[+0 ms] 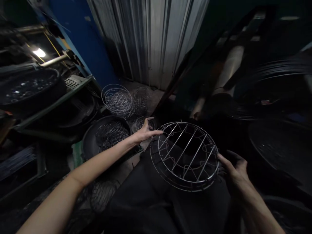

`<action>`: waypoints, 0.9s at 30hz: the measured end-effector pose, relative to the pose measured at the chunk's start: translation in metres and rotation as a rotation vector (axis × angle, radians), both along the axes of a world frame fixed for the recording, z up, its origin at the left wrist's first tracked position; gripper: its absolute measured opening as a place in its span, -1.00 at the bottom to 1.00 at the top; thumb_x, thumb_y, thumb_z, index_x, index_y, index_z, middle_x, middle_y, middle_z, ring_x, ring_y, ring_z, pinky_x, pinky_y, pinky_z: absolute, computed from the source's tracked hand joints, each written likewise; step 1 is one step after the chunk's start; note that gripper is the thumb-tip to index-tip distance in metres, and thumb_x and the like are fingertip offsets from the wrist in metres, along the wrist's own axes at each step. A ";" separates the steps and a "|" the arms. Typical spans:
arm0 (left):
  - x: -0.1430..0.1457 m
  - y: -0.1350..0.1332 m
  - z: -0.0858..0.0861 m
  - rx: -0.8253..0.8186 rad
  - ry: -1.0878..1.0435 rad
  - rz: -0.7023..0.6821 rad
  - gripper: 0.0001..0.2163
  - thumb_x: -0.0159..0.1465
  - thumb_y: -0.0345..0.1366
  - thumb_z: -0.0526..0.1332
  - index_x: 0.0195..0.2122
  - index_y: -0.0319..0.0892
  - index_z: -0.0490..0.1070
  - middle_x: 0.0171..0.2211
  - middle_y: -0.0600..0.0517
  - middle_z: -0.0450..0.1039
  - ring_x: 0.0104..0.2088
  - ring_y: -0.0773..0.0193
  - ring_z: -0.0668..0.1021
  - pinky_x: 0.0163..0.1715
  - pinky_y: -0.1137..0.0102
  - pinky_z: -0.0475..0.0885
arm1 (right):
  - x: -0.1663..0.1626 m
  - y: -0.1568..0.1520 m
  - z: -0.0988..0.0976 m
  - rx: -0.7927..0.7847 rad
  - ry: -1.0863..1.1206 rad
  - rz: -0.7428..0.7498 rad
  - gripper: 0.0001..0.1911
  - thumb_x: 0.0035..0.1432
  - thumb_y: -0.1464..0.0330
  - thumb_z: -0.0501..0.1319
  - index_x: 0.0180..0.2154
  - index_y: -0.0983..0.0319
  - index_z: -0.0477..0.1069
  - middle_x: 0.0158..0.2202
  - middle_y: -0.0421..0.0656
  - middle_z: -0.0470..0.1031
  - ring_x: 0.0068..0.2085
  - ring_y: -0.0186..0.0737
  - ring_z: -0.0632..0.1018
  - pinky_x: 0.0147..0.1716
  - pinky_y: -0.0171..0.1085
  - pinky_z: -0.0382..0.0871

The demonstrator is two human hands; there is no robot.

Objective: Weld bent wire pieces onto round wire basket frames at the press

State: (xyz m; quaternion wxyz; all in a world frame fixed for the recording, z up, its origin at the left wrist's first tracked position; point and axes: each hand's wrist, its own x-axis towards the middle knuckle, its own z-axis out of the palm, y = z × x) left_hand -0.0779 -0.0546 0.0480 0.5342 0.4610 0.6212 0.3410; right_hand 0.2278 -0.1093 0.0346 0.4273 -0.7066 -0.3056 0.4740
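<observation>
A round wire rack [190, 149] of shiny metal, with straight parallel bars and looped wires beneath, is held tilted above my lap. My right hand [235, 167] grips its right rim, thumb at the edge and the other fingers mostly in shadow. At the upper left rim is my left hand [145, 131], its fingers spread and one fingertip against or very close to the wire. Dark cloth [151, 195] covers my legs under the rack.
Several wire rings and racks [118, 100] are stacked on the floor ahead. A black pan [89, 139] of wire pieces stands left of them. More dark basins [57, 83] sit on a left-hand shelf. Corrugated metal [156, 39] rises behind; dark machinery [230, 68] stands right.
</observation>
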 end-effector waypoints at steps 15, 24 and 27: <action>-0.012 -0.003 0.003 -0.049 0.001 -0.011 -0.29 0.03 -0.04 0.30 0.13 0.00 -0.03 -0.34 0.14 0.27 -0.48 0.47 0.37 -0.46 0.51 0.28 | -0.018 0.011 0.024 0.008 0.024 0.077 -0.12 -0.25 0.02 0.38 0.04 0.19 0.05 -0.47 -0.31 0.32 -0.51 -0.36 0.39 -0.54 -0.39 0.34; -0.016 0.000 0.005 -0.047 0.009 0.039 -0.27 0.01 -0.02 0.30 0.14 0.01 -0.04 -0.28 0.10 0.30 -0.49 0.47 0.38 -0.47 0.50 0.29 | -0.020 0.023 0.029 0.048 0.026 0.099 -0.13 -0.26 0.01 0.38 0.03 0.19 0.07 -0.44 -0.27 0.29 -0.49 -0.31 0.37 -0.54 -0.34 0.31; -0.016 -0.002 0.005 -0.017 0.006 0.055 -0.26 -0.01 -0.04 0.32 0.14 0.02 -0.02 -0.29 0.09 0.30 -0.42 0.39 0.43 -0.44 0.47 0.31 | -0.017 0.024 0.025 0.057 0.035 0.114 -0.13 -0.23 0.00 0.36 0.04 0.17 0.04 -0.40 -0.25 0.31 -0.48 -0.30 0.39 -0.55 -0.33 0.32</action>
